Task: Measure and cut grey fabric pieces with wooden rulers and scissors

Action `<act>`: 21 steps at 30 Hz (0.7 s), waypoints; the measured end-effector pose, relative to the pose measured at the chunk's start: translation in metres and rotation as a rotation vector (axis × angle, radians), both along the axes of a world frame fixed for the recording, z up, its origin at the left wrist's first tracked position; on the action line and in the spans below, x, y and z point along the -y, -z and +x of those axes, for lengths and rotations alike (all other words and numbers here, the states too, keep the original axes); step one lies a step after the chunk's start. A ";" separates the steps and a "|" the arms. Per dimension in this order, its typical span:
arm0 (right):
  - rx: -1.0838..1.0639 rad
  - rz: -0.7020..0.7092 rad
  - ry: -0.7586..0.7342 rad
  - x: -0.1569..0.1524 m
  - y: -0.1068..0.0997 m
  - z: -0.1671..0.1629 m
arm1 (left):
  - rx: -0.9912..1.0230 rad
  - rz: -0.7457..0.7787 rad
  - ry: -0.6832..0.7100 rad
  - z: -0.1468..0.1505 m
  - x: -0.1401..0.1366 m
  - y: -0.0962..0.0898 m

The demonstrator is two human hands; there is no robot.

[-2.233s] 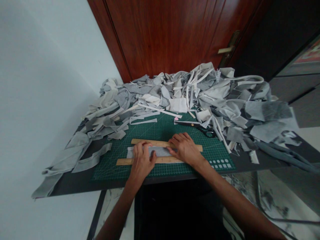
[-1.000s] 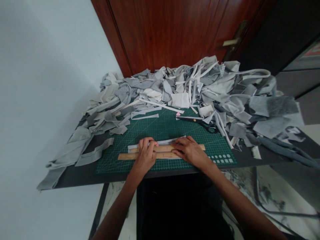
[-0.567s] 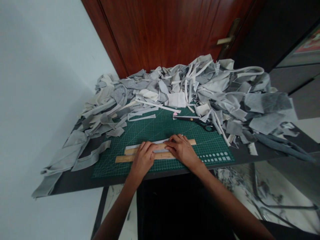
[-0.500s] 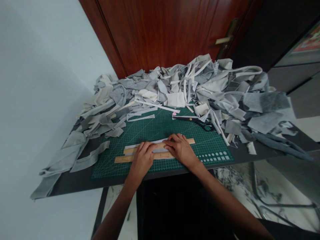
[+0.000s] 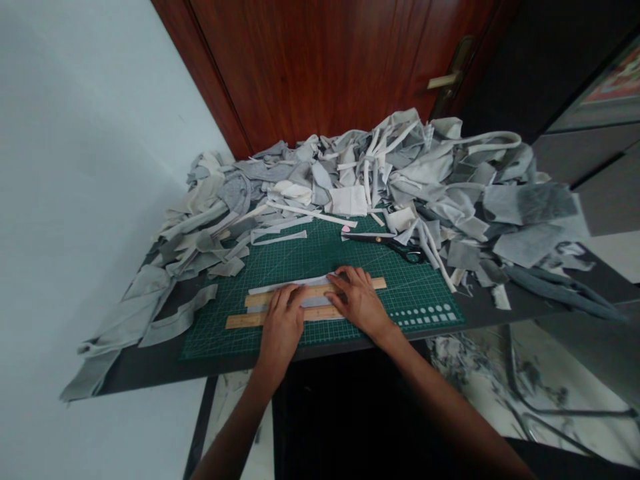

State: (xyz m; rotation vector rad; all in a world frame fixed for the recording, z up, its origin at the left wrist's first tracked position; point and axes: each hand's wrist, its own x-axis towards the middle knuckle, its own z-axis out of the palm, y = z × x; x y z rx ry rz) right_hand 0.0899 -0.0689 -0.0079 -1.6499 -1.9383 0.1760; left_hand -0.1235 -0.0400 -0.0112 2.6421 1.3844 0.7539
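Observation:
A light grey fabric strip [image 5: 316,301] lies across the green cutting mat, with two wooden rulers on it: an upper ruler [image 5: 256,299] and a lower ruler [image 5: 240,321], roughly parallel. My left hand [image 5: 283,323] bends its fingers over the upper ruler and presses it down, while the palm crosses the lower one. My right hand [image 5: 361,301] is at the strip's right part. Its fingertips touch the strip's far edge, which stands a little folded toward the upper ruler, and its thumb rests near that ruler. The hand hides the strip's right end.
Beyond the hands, black-handled scissors [image 5: 395,245] lie on the cutting mat [image 5: 320,257]. Heaped grey and white fabric scraps [image 5: 300,175] border the back and both sides of the dark table [image 5: 150,370]. A wooden door [image 5: 320,67] stands behind.
My right fingertips have shifted from the upper ruler to the strip's far edge, with finger and thumb farther apart. My left hand stays over the rulers. The view has shifted slightly.

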 end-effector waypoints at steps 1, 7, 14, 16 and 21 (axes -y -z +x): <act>-0.009 0.007 -0.002 0.000 0.000 0.000 | 0.007 0.000 0.001 0.000 0.000 0.001; -0.041 0.031 -0.014 0.002 0.003 0.001 | 0.047 0.011 -0.070 0.001 0.005 -0.001; -0.050 0.048 -0.017 0.002 0.004 0.002 | 0.035 -0.008 -0.060 -0.002 0.008 -0.002; -0.048 0.045 -0.016 0.002 0.004 0.002 | 0.032 -0.008 -0.042 -0.005 0.009 -0.001; -0.051 0.047 -0.018 0.002 0.006 0.002 | 0.061 0.002 -0.010 -0.011 0.010 0.001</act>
